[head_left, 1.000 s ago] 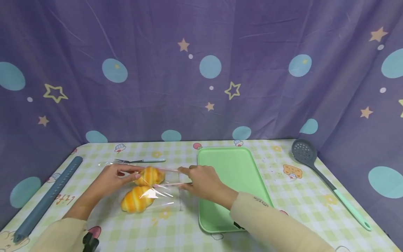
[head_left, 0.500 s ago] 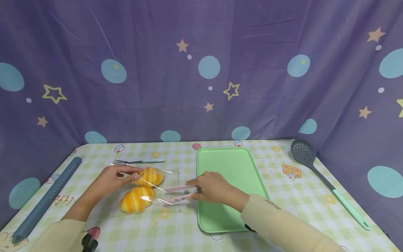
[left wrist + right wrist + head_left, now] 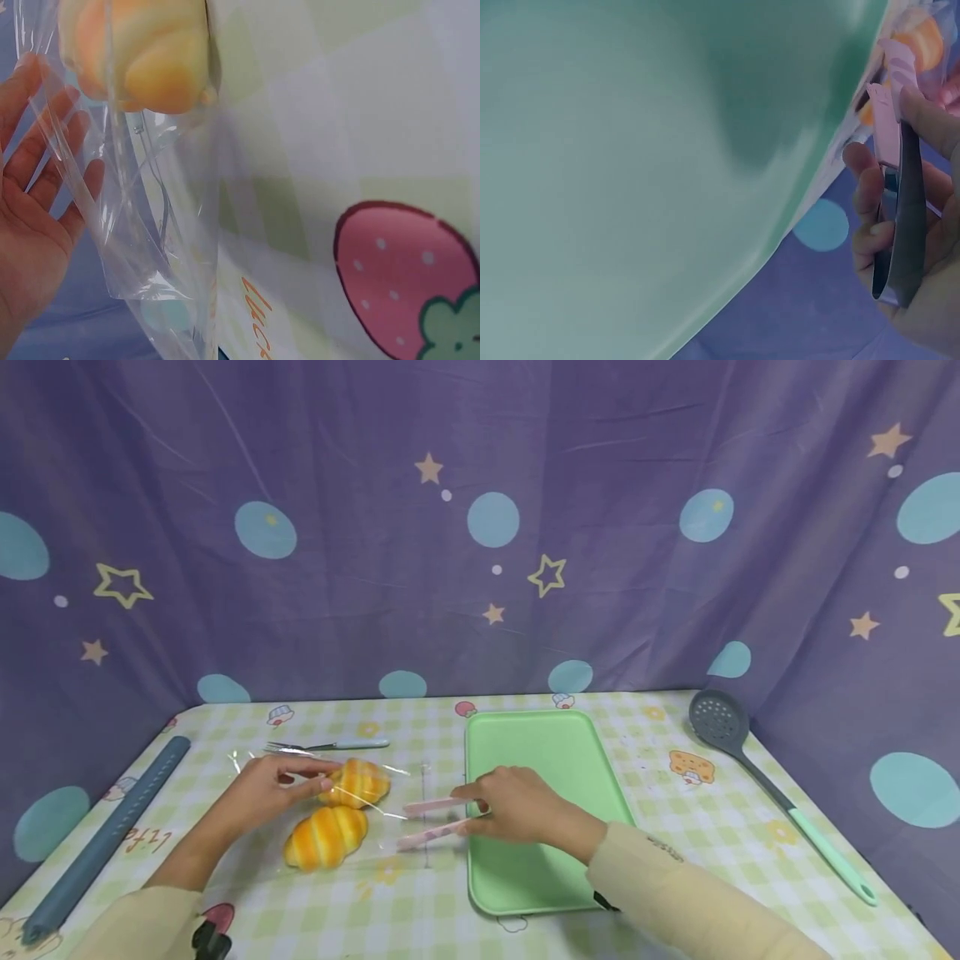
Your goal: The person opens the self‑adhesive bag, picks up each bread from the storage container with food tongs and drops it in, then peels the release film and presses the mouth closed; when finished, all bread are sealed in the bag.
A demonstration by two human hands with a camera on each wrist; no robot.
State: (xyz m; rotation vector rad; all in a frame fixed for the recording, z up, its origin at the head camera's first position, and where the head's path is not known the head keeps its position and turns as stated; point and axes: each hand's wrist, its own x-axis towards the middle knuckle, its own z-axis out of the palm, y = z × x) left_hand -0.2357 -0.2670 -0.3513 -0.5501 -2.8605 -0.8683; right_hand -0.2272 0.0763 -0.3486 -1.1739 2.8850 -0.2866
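Note:
My left hand point(image 3: 273, 785) pinches a clear plastic bag point(image 3: 142, 262) between thumb and fingers, beside the rear of two orange-and-yellow bread rolls. The rear roll point(image 3: 360, 783) and the front roll point(image 3: 326, 839) lie close together on the left of the table, with the shiny film overlapping both. A pair of tongs point(image 3: 431, 837) with pink tips and a metal handle is in the grip of my right hand point(image 3: 517, 806). The tips are spread and point left toward the rolls, with nothing between them. The right wrist view shows my fingers curled round the metal handle point(image 3: 911, 217).
A light green tray point(image 3: 536, 743) lies under and behind my right hand. Behind the bag is a fork point(image 3: 360, 743) with a pale blue handle. A blue-grey rod point(image 3: 108, 839) lies along the left edge, a slotted skimmer point(image 3: 750, 764) at the right. A purple curtain point(image 3: 375, 527) hangs behind.
The tongs' tips have drawn back rightward from the rolls, out toward the bag's right edge, and my right hand has shifted right over the tray. My left hand stays at the rear roll.

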